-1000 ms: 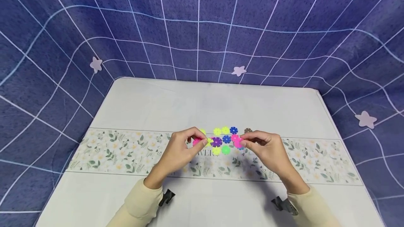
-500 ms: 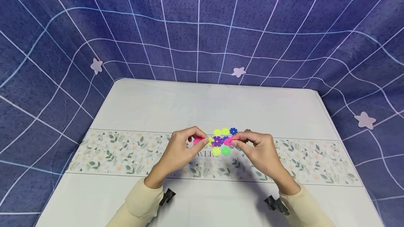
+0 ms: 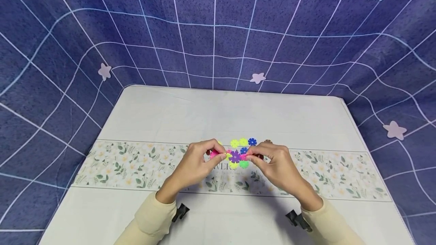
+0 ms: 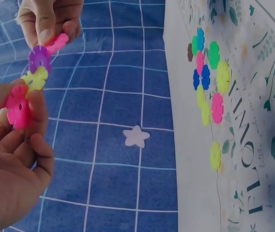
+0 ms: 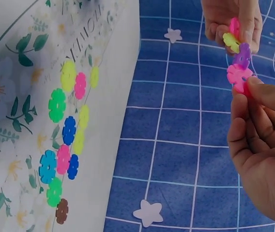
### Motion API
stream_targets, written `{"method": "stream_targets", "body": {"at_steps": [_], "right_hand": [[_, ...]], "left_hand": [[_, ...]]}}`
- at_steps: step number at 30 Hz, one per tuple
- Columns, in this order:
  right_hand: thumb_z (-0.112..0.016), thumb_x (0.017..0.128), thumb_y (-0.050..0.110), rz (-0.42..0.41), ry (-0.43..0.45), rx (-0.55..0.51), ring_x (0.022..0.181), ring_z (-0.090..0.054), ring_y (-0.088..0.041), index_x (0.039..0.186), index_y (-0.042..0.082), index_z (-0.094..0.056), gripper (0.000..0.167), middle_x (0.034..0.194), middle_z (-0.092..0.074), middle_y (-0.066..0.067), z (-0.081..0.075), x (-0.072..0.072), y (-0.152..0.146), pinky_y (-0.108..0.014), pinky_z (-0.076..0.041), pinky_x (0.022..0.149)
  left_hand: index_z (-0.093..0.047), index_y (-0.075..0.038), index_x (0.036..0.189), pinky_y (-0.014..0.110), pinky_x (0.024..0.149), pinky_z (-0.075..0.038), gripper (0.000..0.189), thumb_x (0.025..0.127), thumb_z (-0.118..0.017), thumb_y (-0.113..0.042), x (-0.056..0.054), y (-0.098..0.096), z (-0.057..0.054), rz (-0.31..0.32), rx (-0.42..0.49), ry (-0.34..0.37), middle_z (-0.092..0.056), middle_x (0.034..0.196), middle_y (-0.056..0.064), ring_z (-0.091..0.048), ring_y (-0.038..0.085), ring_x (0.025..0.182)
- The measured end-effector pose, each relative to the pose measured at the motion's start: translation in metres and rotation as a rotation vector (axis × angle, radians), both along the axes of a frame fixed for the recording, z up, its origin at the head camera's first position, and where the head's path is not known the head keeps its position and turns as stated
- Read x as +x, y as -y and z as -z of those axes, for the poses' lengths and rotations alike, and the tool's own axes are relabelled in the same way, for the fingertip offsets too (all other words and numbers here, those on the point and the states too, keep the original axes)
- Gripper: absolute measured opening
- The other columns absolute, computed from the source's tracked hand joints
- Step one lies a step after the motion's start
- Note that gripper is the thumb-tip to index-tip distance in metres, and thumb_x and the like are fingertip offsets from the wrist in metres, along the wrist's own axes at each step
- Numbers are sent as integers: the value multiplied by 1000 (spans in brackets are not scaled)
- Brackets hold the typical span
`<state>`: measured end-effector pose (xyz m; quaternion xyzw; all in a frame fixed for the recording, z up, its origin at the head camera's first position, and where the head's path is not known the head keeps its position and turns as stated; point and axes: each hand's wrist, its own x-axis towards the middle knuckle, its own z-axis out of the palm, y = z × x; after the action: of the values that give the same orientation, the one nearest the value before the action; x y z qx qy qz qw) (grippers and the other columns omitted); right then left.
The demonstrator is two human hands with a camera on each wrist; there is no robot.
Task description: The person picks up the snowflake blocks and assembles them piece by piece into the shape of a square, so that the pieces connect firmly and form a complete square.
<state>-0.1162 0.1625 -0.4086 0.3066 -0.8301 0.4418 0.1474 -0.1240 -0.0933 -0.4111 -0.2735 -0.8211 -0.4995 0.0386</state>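
A short row of flower-shaped interlocking discs hangs between my two hands above the table. My left hand (image 3: 195,165) pinches its left end, where a pink disc (image 4: 19,107) meets a yellow disc (image 4: 36,78). Beyond the yellow one comes a purple disc (image 3: 234,157), between the hands. Thumb and index finger of my right hand (image 3: 281,165) grip another pink disc (image 5: 239,77), whose edge meets the purple disc. Whether their slots are fully interlocked I cannot tell. Fingertips partly cover both pink discs.
Several loose discs lie on the table's flower-printed band (image 3: 136,165), among them a dark blue disc (image 3: 252,141), a green disc (image 5: 57,105) and a brown disc (image 5: 62,211). A blue grid-patterned cloth (image 3: 214,29) rises behind the white table (image 3: 190,112).
My right hand has moved left, bringing its pink disc from apart to the purple disc's edge. The purple disc has shifted slightly down and tilted. My left hand has barely moved.
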Motion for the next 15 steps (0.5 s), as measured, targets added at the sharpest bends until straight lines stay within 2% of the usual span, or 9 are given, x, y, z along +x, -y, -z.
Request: {"method": "stream_targets", "body": {"at_steps": [6, 10, 15], "right_hand": [[-82, 81, -5, -19, -51, -2, 76, -72, -11, 92, 8, -81, 16, 84, -78, 1, 0, -1, 0, -13, -55, 77], [-82, 82, -3, -33, -75, 6, 76, -72, -12, 92, 7, -80, 14, 85, -78, 0, 1, -2, 1, -13, -56, 78], [-82, 85, 2, -23, -51, -13, 77, -70, -10, 91, 9, -80, 10, 84, -77, 1, 3, 0, 2, -15, -55, 78]], "left_hand": [[-71, -15, 88, 25, 73, -54, 10, 95, -73, -8, -1, -2, 6, 15, 47, -22, -79, 96, 0, -69, 10, 84], [-70, -14, 88, 26, 76, -56, 10, 95, -72, -7, -1, -3, 6, 20, 61, -39, -79, 97, 1, -72, 12, 88], [-70, -14, 89, 26, 76, -55, 9, 95, -72, -7, -1, -5, 4, 23, 62, -28, -79, 98, 0, -70, 11, 86]]}}
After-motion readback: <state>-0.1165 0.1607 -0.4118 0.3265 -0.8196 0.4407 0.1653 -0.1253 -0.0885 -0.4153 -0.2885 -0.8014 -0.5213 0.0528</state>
